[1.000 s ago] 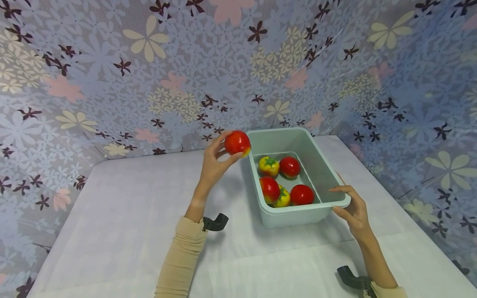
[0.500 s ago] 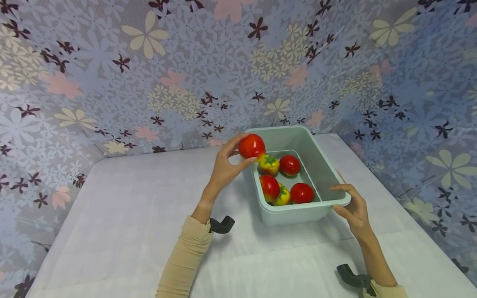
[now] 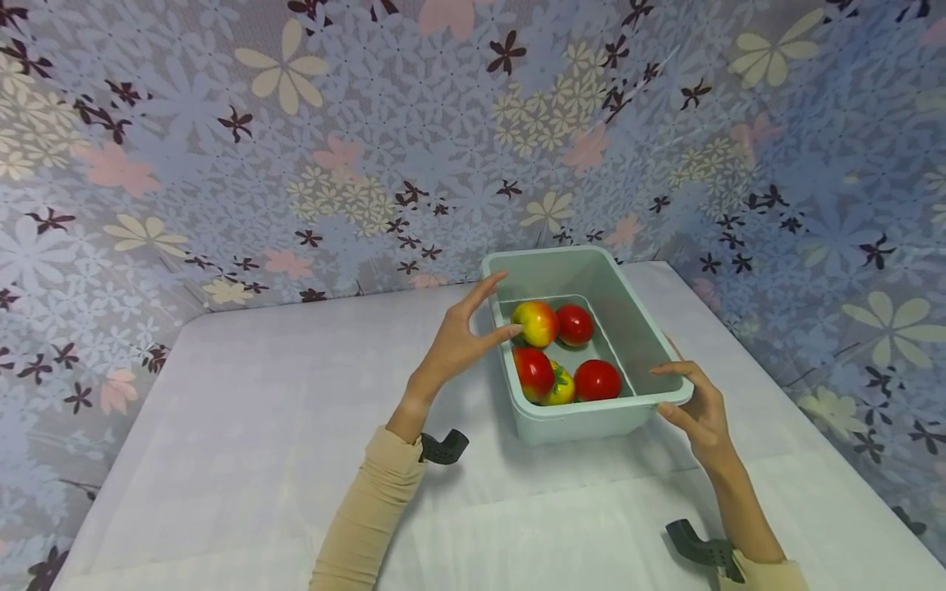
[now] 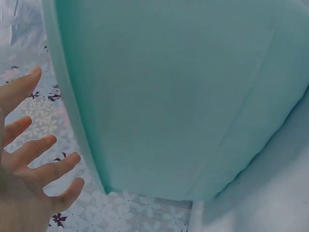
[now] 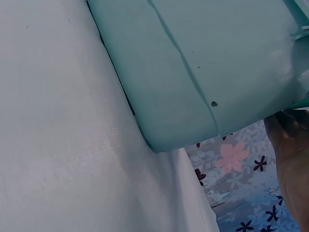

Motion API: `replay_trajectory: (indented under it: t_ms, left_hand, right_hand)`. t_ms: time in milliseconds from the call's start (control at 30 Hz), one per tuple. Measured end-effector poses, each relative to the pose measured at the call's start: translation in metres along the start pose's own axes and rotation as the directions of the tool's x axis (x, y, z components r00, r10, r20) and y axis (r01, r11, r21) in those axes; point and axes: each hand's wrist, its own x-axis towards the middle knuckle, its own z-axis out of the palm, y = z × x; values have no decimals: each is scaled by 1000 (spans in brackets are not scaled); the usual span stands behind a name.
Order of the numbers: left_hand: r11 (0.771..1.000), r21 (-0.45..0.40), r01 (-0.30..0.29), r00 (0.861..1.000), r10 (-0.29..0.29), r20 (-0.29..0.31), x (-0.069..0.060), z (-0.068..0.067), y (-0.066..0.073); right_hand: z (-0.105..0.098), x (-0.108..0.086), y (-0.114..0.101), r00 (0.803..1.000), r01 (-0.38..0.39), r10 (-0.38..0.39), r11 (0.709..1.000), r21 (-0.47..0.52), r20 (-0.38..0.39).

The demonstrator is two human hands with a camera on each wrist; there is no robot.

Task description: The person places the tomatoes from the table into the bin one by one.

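A pale green plastic bin (image 3: 584, 420) holds several toy tomatoes, some red and some yellow with green leaf caps. A yellow-and-red tomato (image 3: 536, 323) lies at the left inside, beside a red tomato (image 3: 574, 325). My left hand (image 3: 460, 338) is at the bin's left rim, thumb and fingers spread apart, with nothing in its grasp. In the left wrist view those spread fingers (image 4: 67, 166) stand beside the bin's wall. At the near right corner my right hand (image 3: 700, 414) grips the rim, thumb outside and fingers over the edge.
The bin stands on a table covered with a white cloth (image 3: 281, 427). Flower-patterned fabric (image 3: 355, 148) rises behind the table and along its right side. A dark curved wrist mount (image 3: 445, 447) sticks out from each sleeve.
My left hand moved right to the bin with a red tomato and let it go inside. The yellow tomato with the leaf cap there is now hidden. My right hand kept its grip.
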Motion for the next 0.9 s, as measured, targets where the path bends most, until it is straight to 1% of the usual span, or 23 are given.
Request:
replay_trajectory:
  t_ms: [67, 133, 267, 433, 500, 600, 700, 800, 900]
  left_hand:
    - [1000, 13, 10, 1000, -10, -9, -2, -3, 0]
    - [1000, 22, 9, 1000, -9, -28, -3, -7, 0]
    - [999, 31, -8, 998, 10, -65, -5, -13, -1]
    - [999, 41, -15, 994, 19, -109, -14, -27, -1]
    - [998, 58, -7, 992, 14, -128, -19, -33, -2]
    - [994, 105, 4, 989, 11, -147, -29, -43, -2]
    - [986, 167, 31, 991, -9, -134, -39, -53, -2]
    - [970, 235, 63, 992, -35, -121, -49, -63, 0]
    - [950, 298, 89, 991, -54, -123, -59, -74, 3]
  right_hand:
    - [0, 0, 1, 1000, 1, -1, 1000, 0, 5]
    - [1, 1, 1, 1000, 4, -4, 1000, -3, 6]
    - [-1, 3, 5, 1000, 12, -12, 1000, -2, 3]
    - [-3, 9, 11, 999, 13, -14, 1000, 21, 30]
    - [-5, 12, 14, 999, 18, -19, 999, 26, 41]
    - [-10, 16, 15, 998, 12, -14, 999, 32, 60]
    - [-17, 15, 13, 998, 0, -2, 1000, 21, 63]
    - [-23, 13, 10, 998, -13, 12, 1000, 3, 66]
    - [-28, 11, 6, 997, -25, 26, 1000, -16, 67]
